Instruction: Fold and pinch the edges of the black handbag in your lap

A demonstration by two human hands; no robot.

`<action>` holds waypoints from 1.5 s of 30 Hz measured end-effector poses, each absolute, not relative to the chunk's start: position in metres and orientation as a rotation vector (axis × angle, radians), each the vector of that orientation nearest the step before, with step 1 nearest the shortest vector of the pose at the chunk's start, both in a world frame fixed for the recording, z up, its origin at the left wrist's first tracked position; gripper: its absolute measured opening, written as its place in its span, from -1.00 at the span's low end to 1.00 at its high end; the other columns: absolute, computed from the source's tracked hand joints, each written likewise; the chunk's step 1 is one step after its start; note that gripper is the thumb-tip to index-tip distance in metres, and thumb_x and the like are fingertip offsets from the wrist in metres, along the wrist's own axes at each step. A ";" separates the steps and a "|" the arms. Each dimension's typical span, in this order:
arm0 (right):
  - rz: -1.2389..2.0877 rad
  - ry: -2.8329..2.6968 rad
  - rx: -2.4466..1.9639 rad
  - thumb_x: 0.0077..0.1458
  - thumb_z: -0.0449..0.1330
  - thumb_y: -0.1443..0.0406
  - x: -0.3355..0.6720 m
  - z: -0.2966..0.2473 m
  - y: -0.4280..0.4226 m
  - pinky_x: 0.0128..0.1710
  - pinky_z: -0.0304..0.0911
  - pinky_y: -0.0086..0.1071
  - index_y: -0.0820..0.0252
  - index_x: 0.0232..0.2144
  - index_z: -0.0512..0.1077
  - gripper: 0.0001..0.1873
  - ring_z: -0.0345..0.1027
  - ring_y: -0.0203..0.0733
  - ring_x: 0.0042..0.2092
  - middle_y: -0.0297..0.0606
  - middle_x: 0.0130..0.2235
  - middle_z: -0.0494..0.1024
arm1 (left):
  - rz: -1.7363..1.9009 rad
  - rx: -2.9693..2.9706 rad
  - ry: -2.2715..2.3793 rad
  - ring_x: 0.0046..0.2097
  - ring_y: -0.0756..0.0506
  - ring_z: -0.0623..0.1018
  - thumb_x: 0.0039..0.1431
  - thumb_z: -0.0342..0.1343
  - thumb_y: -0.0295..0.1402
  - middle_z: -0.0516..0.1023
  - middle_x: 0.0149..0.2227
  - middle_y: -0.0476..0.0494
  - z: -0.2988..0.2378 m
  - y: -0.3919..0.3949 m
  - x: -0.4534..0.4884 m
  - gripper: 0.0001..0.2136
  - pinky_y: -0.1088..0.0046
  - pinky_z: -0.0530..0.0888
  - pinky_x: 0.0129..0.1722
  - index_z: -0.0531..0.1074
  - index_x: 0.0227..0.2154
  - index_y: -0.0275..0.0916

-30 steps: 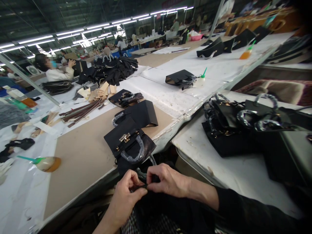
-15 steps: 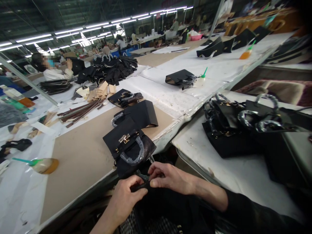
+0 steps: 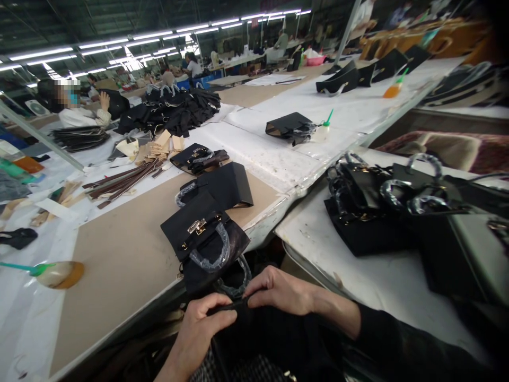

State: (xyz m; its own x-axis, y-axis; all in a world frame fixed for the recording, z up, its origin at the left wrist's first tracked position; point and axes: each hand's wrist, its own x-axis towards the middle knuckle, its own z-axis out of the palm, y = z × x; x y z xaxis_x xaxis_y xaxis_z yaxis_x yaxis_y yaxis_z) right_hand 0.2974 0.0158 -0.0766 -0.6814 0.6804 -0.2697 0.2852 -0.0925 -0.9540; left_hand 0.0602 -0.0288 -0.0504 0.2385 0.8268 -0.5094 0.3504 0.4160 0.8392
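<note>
Low in the view, at the table's front edge, both hands pinch the dark upper edge of a black handbag [image 3: 274,339] lying across the lap. My left hand [image 3: 202,323] grips that edge from the left, thumb on top and fingers curled. From the right, my right hand [image 3: 282,292] closes thumb and fingertips on the same edge, close to the left thumb. Just beyond them rests another black handbag [image 3: 194,225] with a gold clasp and a plastic-wrapped handle [image 3: 217,254]. A second wrapped loop [image 3: 242,278] shows right behind the fingers; which bag it belongs to I cannot tell.
Further black bags lie on the brown board [image 3: 119,254] and on the right-hand table [image 3: 377,286]. A glue bottle [image 3: 59,274] lies at left. Brown strips [image 3: 127,183] and a black pile [image 3: 170,114] sit farther back. A person [image 3: 83,114] is at the far left.
The view has shifted slightly, so the tabletop things appear farther left. Both hands keep their pinch; the right fingertips press lower onto the edge, and more of the wrapped loop shows behind them.
</note>
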 end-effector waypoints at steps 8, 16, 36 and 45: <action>1.927 -2.002 -0.962 0.09 0.32 0.14 0.298 -0.074 0.022 -0.37 0.18 -0.49 0.20 -0.17 0.65 -0.69 0.33 -0.28 -0.34 -0.38 -0.37 0.56 | 0.433 1.169 1.293 -0.41 -0.04 0.42 0.00 0.32 -0.27 0.52 -0.48 0.01 -0.058 -0.026 0.054 -0.81 0.49 0.30 -0.38 0.63 -0.37 -0.30; 1.385 -2.458 -0.939 0.17 0.32 0.19 0.273 -0.061 0.014 -0.33 0.16 -0.46 0.15 -0.30 0.63 -0.83 0.43 -0.23 -0.31 -0.37 -0.38 0.58 | 0.341 1.741 1.272 -0.31 -0.10 0.52 0.29 0.12 -0.26 0.60 -0.39 -0.02 -0.031 -0.031 0.061 -0.79 0.48 0.34 -0.27 0.64 -0.33 -0.17; 1.822 -2.079 -1.185 0.23 0.15 0.16 0.353 -0.024 -0.035 -0.46 0.12 -0.46 0.19 -0.49 0.42 -0.70 0.18 -0.30 -0.44 -0.41 -0.52 0.29 | 0.268 1.491 1.299 -0.09 -0.25 0.64 0.19 0.21 -0.20 0.72 -0.19 -0.05 -0.014 -0.041 0.048 -0.69 0.40 0.49 -0.09 0.64 -0.05 -0.14; 1.796 -2.155 -1.146 0.26 0.16 0.10 0.363 -0.028 -0.029 -0.44 0.11 -0.45 0.22 -0.39 0.51 -0.67 0.17 -0.31 -0.44 -0.42 -0.51 0.31 | 0.181 2.029 1.119 -0.40 -0.11 0.58 0.34 0.09 -0.30 0.64 -0.47 0.01 -0.006 -0.023 0.106 -0.75 0.48 0.29 -0.38 0.67 -0.36 -0.06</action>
